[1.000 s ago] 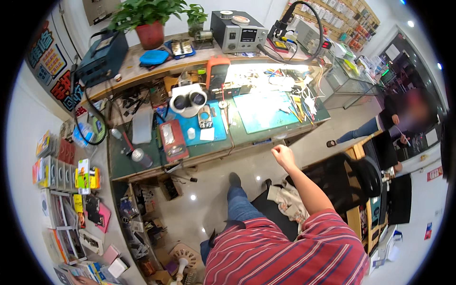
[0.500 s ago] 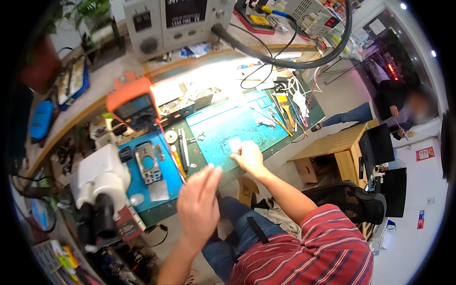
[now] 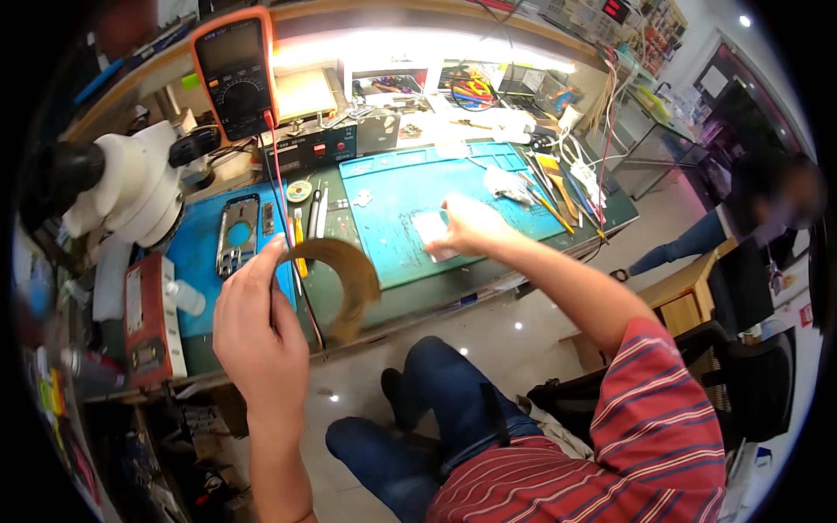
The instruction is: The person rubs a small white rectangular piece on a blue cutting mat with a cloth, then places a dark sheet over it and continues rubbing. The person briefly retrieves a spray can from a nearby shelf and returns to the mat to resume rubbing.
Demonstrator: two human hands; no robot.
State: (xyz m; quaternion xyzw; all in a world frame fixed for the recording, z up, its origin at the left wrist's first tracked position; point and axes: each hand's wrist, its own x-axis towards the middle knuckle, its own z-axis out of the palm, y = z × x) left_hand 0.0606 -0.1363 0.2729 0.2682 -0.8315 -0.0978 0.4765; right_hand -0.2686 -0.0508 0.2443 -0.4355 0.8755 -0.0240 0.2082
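My right hand (image 3: 471, 228) is closed over the blue mat (image 3: 392, 248), its fingers on a small white piece (image 3: 429, 228) that looks like paper or cloth. My left hand (image 3: 261, 318) is raised at the front edge of the bench, fingers bent together. At its fingertips is the end of a brown, translucent curved band (image 3: 356, 275), blurred and bowed out toward the right; its kind cannot be made out. A small metal part (image 3: 362, 198) lies on the mat's left side. Left of the mat are a phone frame (image 3: 238, 234) on a second blue mat and a slim pale tool (image 3: 323, 213).
An orange multimeter (image 3: 235, 78) stands at the back left, its red lead hanging down to the bench. A white microscope (image 3: 126, 183) occupies the left. Brushes and tweezers (image 3: 554, 187) lie right of the mat beside a crumpled white wad (image 3: 507, 185). A person (image 3: 758, 196) stands far right.
My view has tilted up and shifted toward the back of the bench. My left hand has moved left, and the brown band now meets its fingertips. My right hand stays at the white piece.
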